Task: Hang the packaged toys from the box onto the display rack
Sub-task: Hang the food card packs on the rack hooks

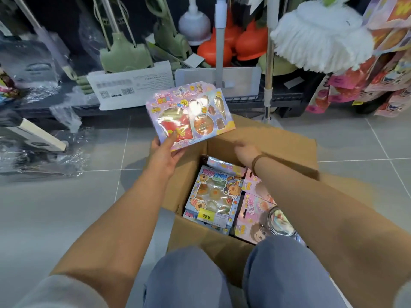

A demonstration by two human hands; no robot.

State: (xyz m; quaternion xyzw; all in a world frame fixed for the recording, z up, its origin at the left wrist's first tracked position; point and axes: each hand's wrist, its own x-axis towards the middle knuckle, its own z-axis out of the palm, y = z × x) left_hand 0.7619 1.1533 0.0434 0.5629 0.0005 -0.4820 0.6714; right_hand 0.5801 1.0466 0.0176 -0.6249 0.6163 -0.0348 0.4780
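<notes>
My left hand point(165, 152) grips the lower edge of a pink packaged toy food set point(191, 116), held up above the far left corner of an open cardboard box point(262, 138) on the floor. My right hand point(245, 152) hovers over the box's far wall, blurred, fingers loosely curled and holding nothing. Inside the box lie a blue packaged toy point(213, 194) with a yellow price sticker and pink packaged toys point(260, 210) beside it. Hanging packaged toys on the display rack point(378, 70) show at the far right.
Green dustpans point(124, 54), orange plungers point(231, 45), a white mop point(320, 41) and metal poles stand along the dark shelf ahead. Clear plastic wrap point(44, 156) lies on the grey tiled floor at left. My knees point(222, 276) are against the box's near side.
</notes>
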